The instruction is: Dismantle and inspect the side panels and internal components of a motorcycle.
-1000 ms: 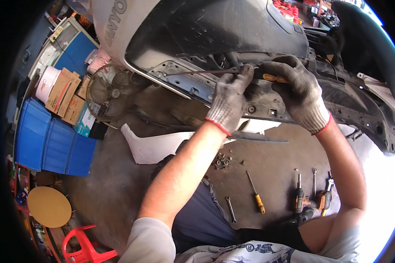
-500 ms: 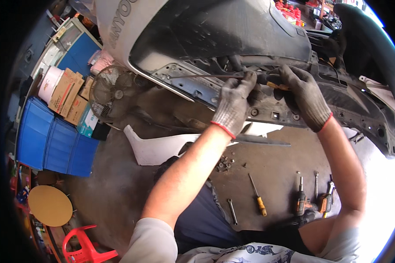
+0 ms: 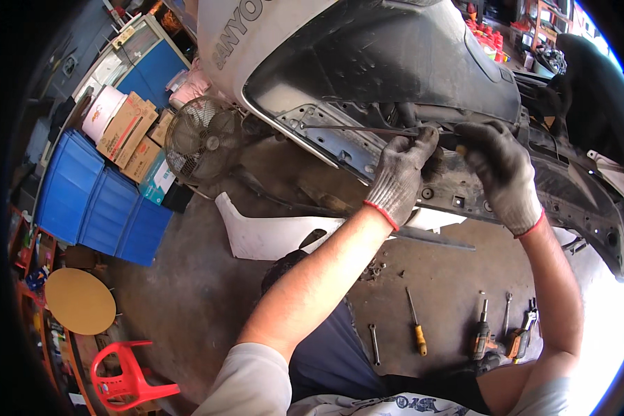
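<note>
My left hand (image 3: 403,170), in a grey work glove with a red cuff, is closed with thumb and fingers pinching a long screwdriver (image 3: 357,129) by its thin dark shaft. The shaft points left, its tip at a hole in the metal panel edge (image 3: 350,149) of a vehicle's front end. My right hand (image 3: 500,173), gloved alike, curls around the handle end, where a bit of yellow shows between the fingers. Its fingertips are dark and slightly blurred. Above both hands lies a large black wheel-arch liner (image 3: 381,55) inside a silver body panel (image 3: 232,24).
On the floor lie a yellow-handled screwdriver (image 3: 420,336), a wrench (image 3: 374,344), two power drivers (image 3: 482,340) and loose bolts (image 3: 374,270). A white trim piece (image 3: 256,236) lies under the panel. Left stand a fan (image 3: 201,139), blue bins (image 3: 97,194), cartons (image 3: 128,128) and a red chair (image 3: 128,378).
The view has shifted, so the scene sits further right. Both hands stay by the screwdriver; the right hand has turned, its fingers now covering more of the handle.
</note>
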